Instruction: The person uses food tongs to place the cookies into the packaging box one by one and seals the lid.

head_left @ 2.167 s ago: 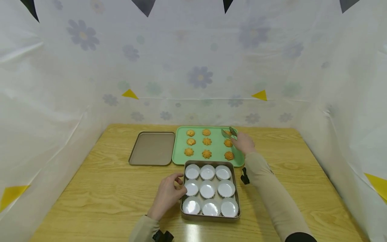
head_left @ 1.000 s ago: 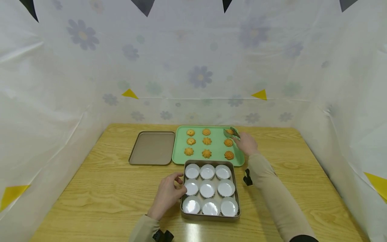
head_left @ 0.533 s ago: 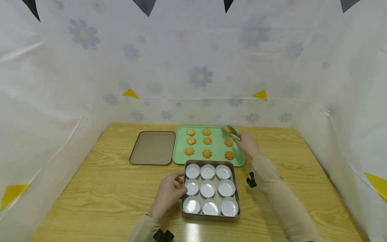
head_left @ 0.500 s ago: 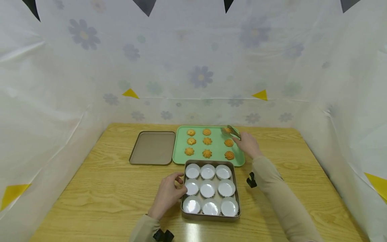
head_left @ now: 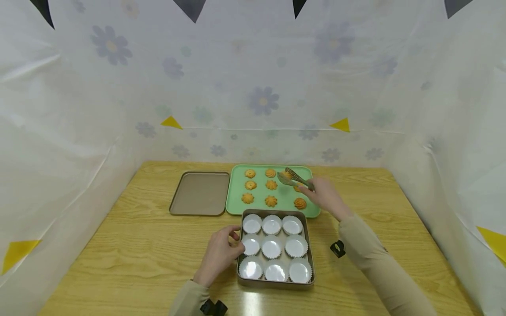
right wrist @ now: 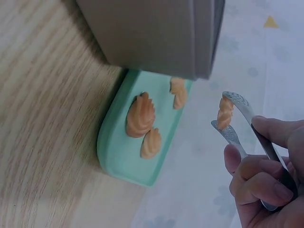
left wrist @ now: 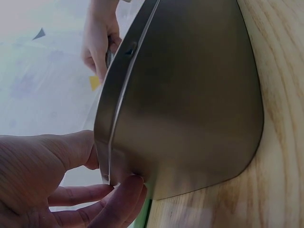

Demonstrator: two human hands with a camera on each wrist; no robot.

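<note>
My right hand (head_left: 324,195) grips metal tongs (right wrist: 254,126) with pierced tips. Between those tips a piped cookie (right wrist: 225,114) is pinched, up above the light green tray (head_left: 237,208) in the right wrist view. My left hand (head_left: 219,252) holds the left side of a deep brown metal tin (head_left: 272,285), thumb at the rim and fingertips against the outer wall in the left wrist view. White fluted cups (head_left: 271,247) stand in rows inside the tin, with no cookies in them. Several cookies (head_left: 270,201) lie in columns on the green tray; the tongs partly cover one at right.
Left of the green tray lies a shallow brown metal tray or lid (head_left: 200,195). The tin sits just in front of the green tray, close to its near edge. A wooden table (head_left: 158,259) bears everything, with pale flowered sheeting (head_left: 261,87) behind and at both sides.
The tongs have taken a cookie from the green tray's back right corner, and my right hand has moved them left and nearer. My left hand and the tin have stayed put.
</note>
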